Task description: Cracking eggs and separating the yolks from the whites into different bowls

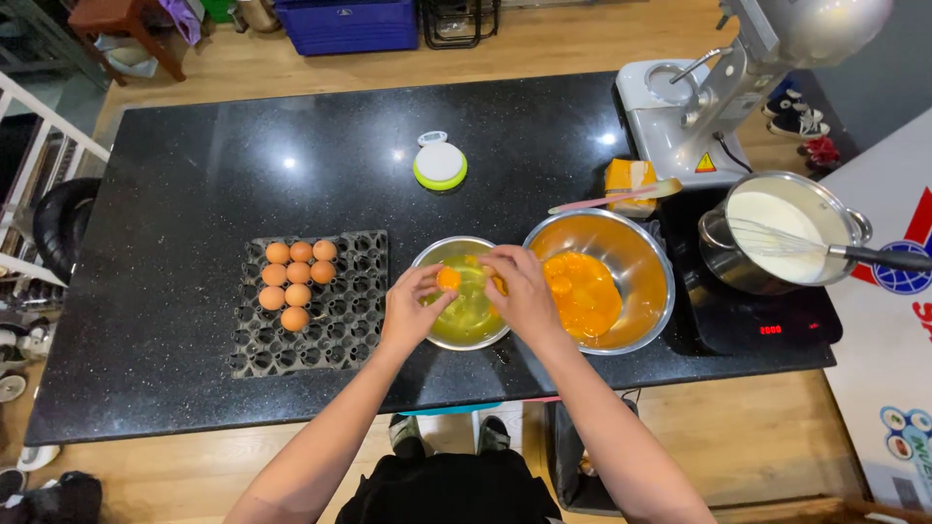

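Over the small round steel bowl (464, 306) of clear egg white, on the speckled black stone worktop (194, 194), both hands meet. The left hand (413, 311) has its fingers (432, 278) curled around a half eggshell cradling a round orange yolk (449, 279), held just above the bowl's left rim. The right hand (522, 291), above the bowl's right rim, is closed on what seems to be the other shell half, mostly hidden by the fingers. Touching the small bowl on its right sits a larger shiny steel bowl (636, 262) pooled with glossy yolks. Left of the small bowl lies a dark moulded egg tray (340, 320) carrying eight smooth brown eggs (297, 272). Further right, beyond the larger bowl, a steel pot (845, 218) of white liquid holds a wire whisk (777, 241).
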